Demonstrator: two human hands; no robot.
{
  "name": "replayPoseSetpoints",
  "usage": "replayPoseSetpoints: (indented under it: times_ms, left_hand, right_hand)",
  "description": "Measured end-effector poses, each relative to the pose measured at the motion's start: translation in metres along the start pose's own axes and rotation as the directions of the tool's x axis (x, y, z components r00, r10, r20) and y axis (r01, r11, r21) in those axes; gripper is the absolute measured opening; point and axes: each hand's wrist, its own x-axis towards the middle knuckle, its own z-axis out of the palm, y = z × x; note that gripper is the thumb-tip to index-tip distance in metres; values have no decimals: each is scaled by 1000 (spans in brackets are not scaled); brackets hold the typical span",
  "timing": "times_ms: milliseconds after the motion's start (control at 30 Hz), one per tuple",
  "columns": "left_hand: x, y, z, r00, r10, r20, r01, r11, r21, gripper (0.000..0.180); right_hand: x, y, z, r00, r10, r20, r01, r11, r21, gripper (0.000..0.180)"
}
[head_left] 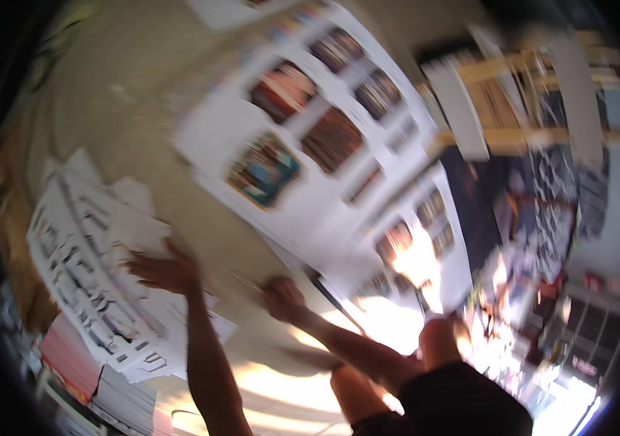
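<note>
My left hand (164, 269) is stretched out with its fingers spread, at the right edge of a pile of white paper sheets (132, 225). Several of these have shapes cut out of them. Whether the fingers touch the paper is unclear through the blur. To the right, my right hand (283, 298) is closed around a thin, pointed tool (246, 280), its tip directed toward my left hand. The blur hides what kind of tool it is. Beyond this hand lies a large white printed sheet (215, 138) with several coloured pictures.
Another printed sheet (455, 251) lies partly under strong sunlight near my knee (441, 341). Stacks of paper (125, 396) stand at the lower left. Wooden frames (513, 138) and pale boards (463, 109) are at the upper right. Brownish floor (128, 131) surrounds the sheets.
</note>
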Motion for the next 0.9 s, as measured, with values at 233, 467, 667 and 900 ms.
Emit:
replayPoseSetpoints:
  times_ms: [233, 467, 667, 900]
  left_hand:
    - [-272, -95, -137, 987, 128, 94, -126, 992, -26, 77]
    - [-389, -100, -172, 869, 492, -60, -482, 810, -333, 70]
    - [-398, -115, -159, 921, 372, 120, -365, 928, -71, 71]
    - [-403, -31, -237, 861, 434, 266, -436, 898, -53, 55]
  right_hand:
    - [11, -8, -14, 656, -450, -605, 470, 872, -139, 32]
    - [-42, 7, -35, 760, -551, -344, 626, 763, 162, 29]
    - [-227, 232, -203, 496, -864, 90, 850, 504, 152, 24]
    - [-373, 538, -339, 799, -292, -525, 523, 768, 369, 8]
